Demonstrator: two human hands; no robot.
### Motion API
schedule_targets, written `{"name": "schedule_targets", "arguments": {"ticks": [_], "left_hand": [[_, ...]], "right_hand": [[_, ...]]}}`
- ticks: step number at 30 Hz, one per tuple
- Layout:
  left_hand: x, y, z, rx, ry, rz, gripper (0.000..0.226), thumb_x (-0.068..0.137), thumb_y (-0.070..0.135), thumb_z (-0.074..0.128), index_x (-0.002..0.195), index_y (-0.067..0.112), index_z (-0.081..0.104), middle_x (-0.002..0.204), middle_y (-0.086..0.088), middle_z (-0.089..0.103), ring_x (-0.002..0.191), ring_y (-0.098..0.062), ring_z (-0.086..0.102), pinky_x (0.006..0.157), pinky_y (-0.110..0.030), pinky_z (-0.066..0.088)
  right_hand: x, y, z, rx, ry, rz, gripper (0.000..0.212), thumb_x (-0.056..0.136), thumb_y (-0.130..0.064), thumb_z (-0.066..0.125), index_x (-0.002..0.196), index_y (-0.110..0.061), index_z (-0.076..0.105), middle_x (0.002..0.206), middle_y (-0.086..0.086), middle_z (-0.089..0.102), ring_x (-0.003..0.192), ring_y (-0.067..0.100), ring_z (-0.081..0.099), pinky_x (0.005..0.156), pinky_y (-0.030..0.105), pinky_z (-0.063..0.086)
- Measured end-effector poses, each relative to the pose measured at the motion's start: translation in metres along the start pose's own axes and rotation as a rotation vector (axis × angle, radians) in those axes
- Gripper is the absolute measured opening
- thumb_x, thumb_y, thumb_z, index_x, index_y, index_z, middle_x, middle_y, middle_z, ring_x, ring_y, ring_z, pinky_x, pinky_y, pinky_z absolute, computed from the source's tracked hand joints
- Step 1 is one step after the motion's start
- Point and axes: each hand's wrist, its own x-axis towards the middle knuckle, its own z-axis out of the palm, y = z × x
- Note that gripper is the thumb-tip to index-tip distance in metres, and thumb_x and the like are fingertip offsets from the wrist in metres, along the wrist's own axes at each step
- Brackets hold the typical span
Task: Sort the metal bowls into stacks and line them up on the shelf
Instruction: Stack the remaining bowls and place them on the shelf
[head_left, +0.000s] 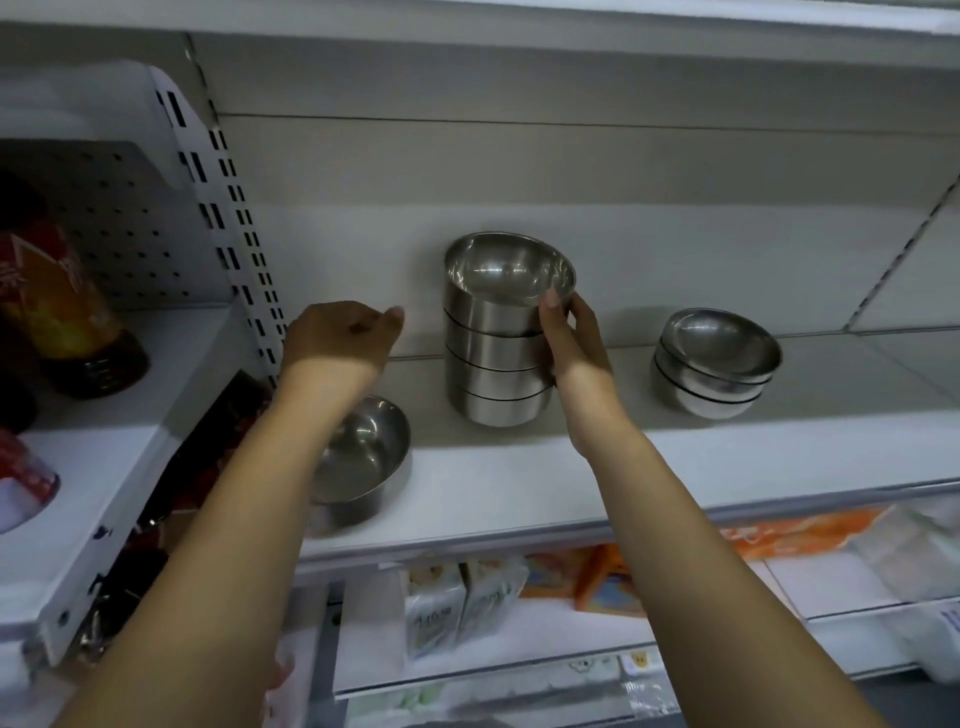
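Observation:
A tall stack of several straight-sided metal bowls (496, 343) stands mid-shelf on the white shelf (519, 483). My right hand (569, 338) grips its right side near the top, thumb at the top bowl's rim. My left hand (340, 338) hovers left of the stack, fingers loosely curled, holding nothing. Below my left wrist sits a single metal bowl (363, 457), partly hidden by my forearm. To the right stands a short stack of three shallow, rounder bowls (714, 364).
A slotted white upright (228, 218) bounds the shelf on the left, with dark bottles (62, 312) on the neighbouring shelf beyond it. A lower shelf holds cartons (462, 603) and orange packets (779, 540). Bare shelf lies between the two stacks.

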Motion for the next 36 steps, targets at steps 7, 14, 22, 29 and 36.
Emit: {"name": "schedule_targets", "arguments": {"ticks": [7, 14, 22, 29, 36], "left_hand": [[-0.011, -0.027, -0.038, 0.504, -0.417, -0.202, 0.040, 0.100, 0.043, 0.059, 0.125, 0.014, 0.070, 0.134, -0.009, 0.064, 0.122, -0.029, 0.059, 0.107, -0.038, 0.045], [-0.008, -0.043, -0.045, 0.506, -0.375, -0.289, 0.031, 0.097, 0.014, 0.066, 0.128, 0.015, 0.069, 0.142, -0.008, 0.059, 0.130, -0.028, 0.053, 0.108, -0.032, 0.040], [-0.019, -0.043, -0.048, 0.061, -0.200, -0.402, 0.017, 0.093, -0.004, 0.066, 0.086, 0.011, 0.071, 0.096, -0.014, 0.068, 0.083, -0.030, 0.066, 0.053, -0.032, 0.056], [-0.025, -0.023, -0.050, -0.532, -0.126, -0.393, 0.016, 0.097, -0.003, 0.059, 0.086, 0.003, 0.068, 0.086, -0.015, 0.073, 0.067, -0.023, 0.074, 0.053, -0.027, 0.061], [-0.013, -0.018, -0.054, -0.790, -0.040, -0.405, 0.013, 0.097, 0.001, 0.059, 0.088, 0.005, 0.067, 0.071, -0.007, 0.076, 0.059, -0.016, 0.075, 0.050, -0.023, 0.058]], "right_hand": [[-0.001, 0.011, 0.012, 0.084, 0.047, -0.045, 0.086, 0.090, -0.049, 0.068, 0.159, -0.035, 0.018, 0.148, -0.009, 0.050, 0.134, 0.006, 0.048, 0.106, 0.019, 0.039], [0.006, 0.018, 0.026, -0.062, 0.133, -0.247, 0.129, 0.052, -0.057, 0.091, 0.156, -0.040, 0.017, 0.154, -0.003, 0.042, 0.140, 0.011, 0.045, 0.115, 0.035, 0.042], [0.014, 0.000, 0.011, -0.330, 0.101, -0.441, 0.076, 0.066, -0.049, 0.089, 0.131, -0.032, 0.052, 0.117, -0.027, 0.050, 0.109, -0.016, 0.048, 0.096, 0.013, 0.046], [0.012, -0.005, 0.000, -0.291, 0.051, -0.377, 0.083, 0.061, -0.062, 0.084, 0.133, -0.046, 0.044, 0.132, -0.016, 0.054, 0.128, 0.012, 0.050, 0.103, 0.035, 0.049], [0.012, -0.011, -0.008, -0.268, -0.040, -0.323, 0.116, 0.062, -0.059, 0.088, 0.156, -0.036, 0.024, 0.147, -0.011, 0.044, 0.134, 0.008, 0.044, 0.111, 0.029, 0.043]]}}
